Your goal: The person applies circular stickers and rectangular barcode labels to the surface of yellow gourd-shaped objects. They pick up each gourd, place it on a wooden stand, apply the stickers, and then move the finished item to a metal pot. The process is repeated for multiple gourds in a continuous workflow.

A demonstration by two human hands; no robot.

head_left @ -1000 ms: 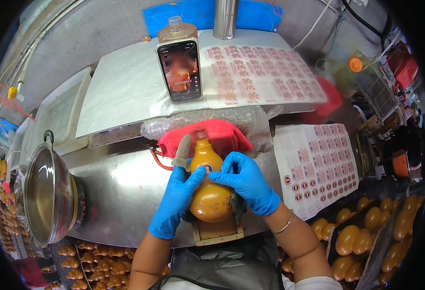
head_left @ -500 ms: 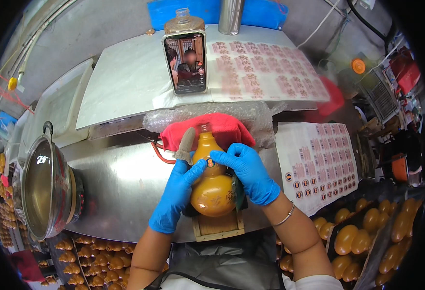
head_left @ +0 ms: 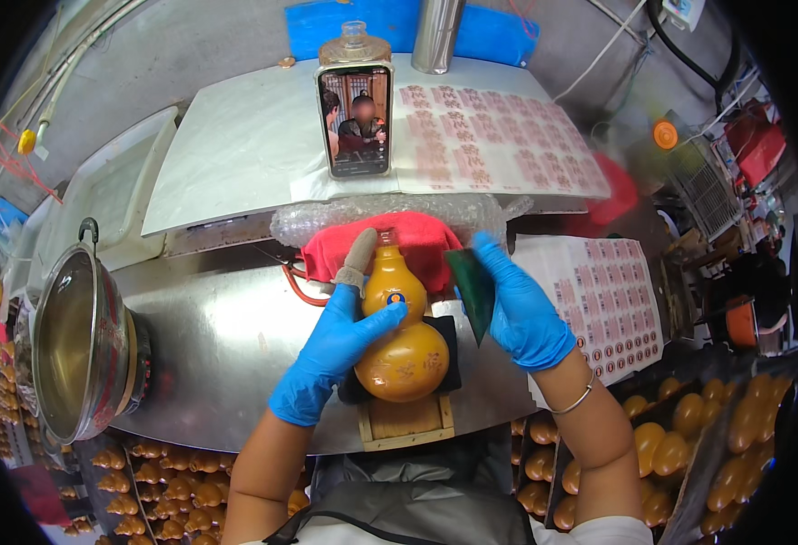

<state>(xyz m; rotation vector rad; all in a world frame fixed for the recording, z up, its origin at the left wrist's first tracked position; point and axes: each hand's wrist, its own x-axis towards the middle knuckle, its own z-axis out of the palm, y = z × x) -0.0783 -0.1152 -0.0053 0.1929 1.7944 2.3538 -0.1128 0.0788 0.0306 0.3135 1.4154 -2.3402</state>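
A yellow-brown gourd-shaped bottle (head_left: 401, 363) lies on a black pad (head_left: 447, 338) over a small wooden stand (head_left: 406, 421), its clear neck pointing away from me. Printed characters mark its lower bulb. On the upper bulb is a small round dark decal (head_left: 395, 298) with an orange centre. My left hand (head_left: 331, 341), in a blue glove with a beige cover on one finger, grips the bottle's left side, its thumb at the decal. To the right of the bottle, my gloved right hand (head_left: 528, 313) holds a flat dark green scraper (head_left: 471, 289), apart from the bottle.
Behind the bottle are a red cloth (head_left: 353, 250) and bubble wrap (head_left: 326, 218). A metal pan of liquid (head_left: 72, 341) stands left. Right lies a decal sheet (head_left: 612, 286); a phone (head_left: 356, 123) leans on a glass bottle at the back. Racks of gourd bottles (head_left: 658, 454) flank me.
My right hand has left the decal and moved right, now with the green scraper in its fingers. My left hand stays on the bottle, its thumb still by the decal.
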